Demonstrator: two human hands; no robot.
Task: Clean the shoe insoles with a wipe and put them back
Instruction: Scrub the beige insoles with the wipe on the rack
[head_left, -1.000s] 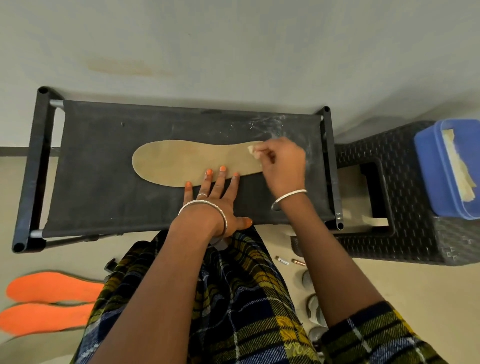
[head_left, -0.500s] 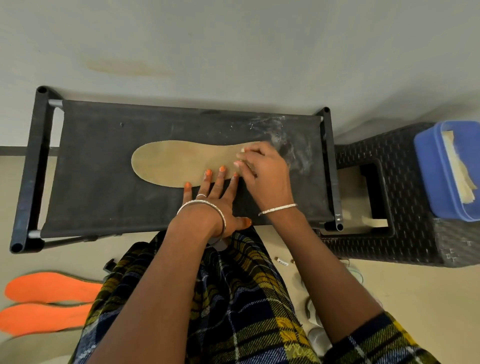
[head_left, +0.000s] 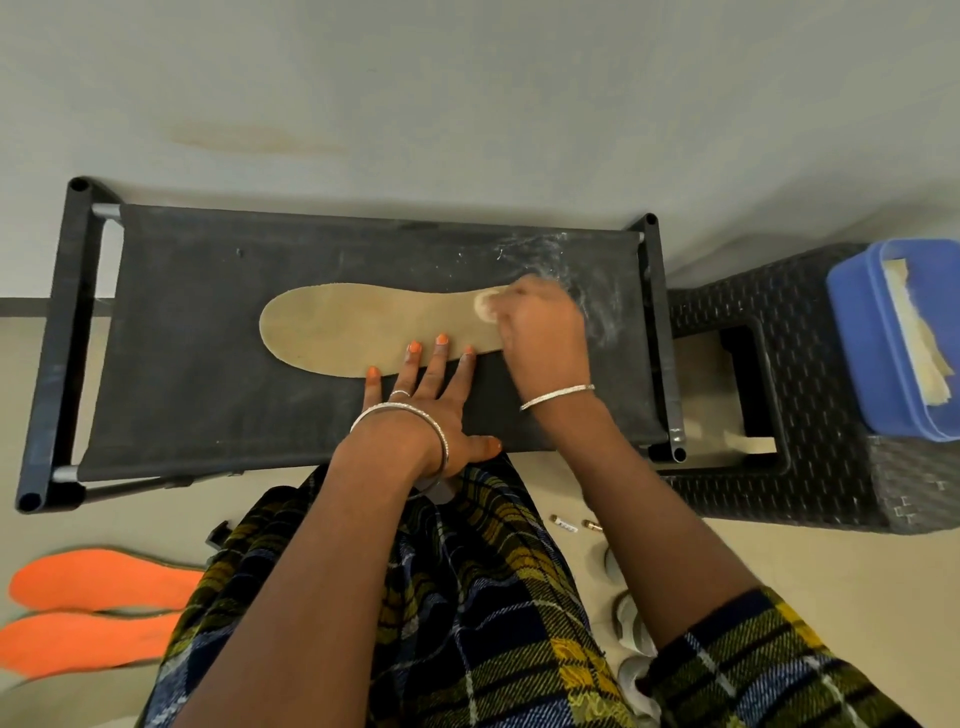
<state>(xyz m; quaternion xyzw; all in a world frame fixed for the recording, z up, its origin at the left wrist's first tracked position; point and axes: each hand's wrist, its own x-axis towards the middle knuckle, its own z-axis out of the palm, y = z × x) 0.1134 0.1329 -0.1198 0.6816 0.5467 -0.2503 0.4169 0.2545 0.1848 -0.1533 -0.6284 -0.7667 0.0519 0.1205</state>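
Since the earlier frame the right hand (head_left: 543, 343) has been twisting slightly at the heel end, its fingers pinching a wipe (head_left: 485, 307) against the tan insole (head_left: 363, 327); the insole is lying flat on the black fabric rack (head_left: 208, 338). The left hand (head_left: 421, 410) is pressing its near edge, fingers straight and spread.

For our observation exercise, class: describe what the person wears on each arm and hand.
Left hand: orange-painted nails, a silver ring, a wide silver bangle. Right hand: a thin silver bangle, and a yellow-and-navy plaid sleeve up the arm.
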